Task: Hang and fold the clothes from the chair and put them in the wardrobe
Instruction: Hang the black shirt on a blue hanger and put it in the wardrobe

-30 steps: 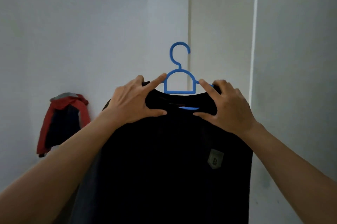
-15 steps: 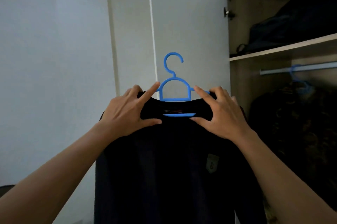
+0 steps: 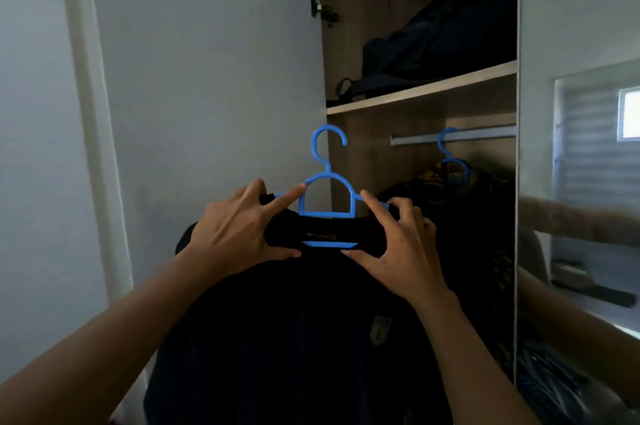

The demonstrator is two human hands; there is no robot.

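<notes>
A black T-shirt [image 3: 294, 331] hangs on a blue plastic hanger [image 3: 327, 182] that I hold up in front of me. My left hand [image 3: 239, 230] grips the shirt's left shoulder over the hanger arm. On the other side, my right hand [image 3: 401, 244] grips the right shoulder in the same way. The hanger's hook points up, level with the open wardrobe's metal rail [image 3: 478, 135], and to its left. The shirt's lower part runs out of view at the bottom.
The open wardrobe door [image 3: 207, 78] stands at the left. A dark bag [image 3: 436, 40] lies on the wooden shelf [image 3: 422, 88]. Another blue hanger [image 3: 450, 161] with dark clothes hangs on the rail. A mirrored door panel [image 3: 581, 182] closes off the right.
My view has swung right from a bare wall to the open wardrobe. Both hands keep the same grip on the shirt and hanger, now carried up close to the rail.
</notes>
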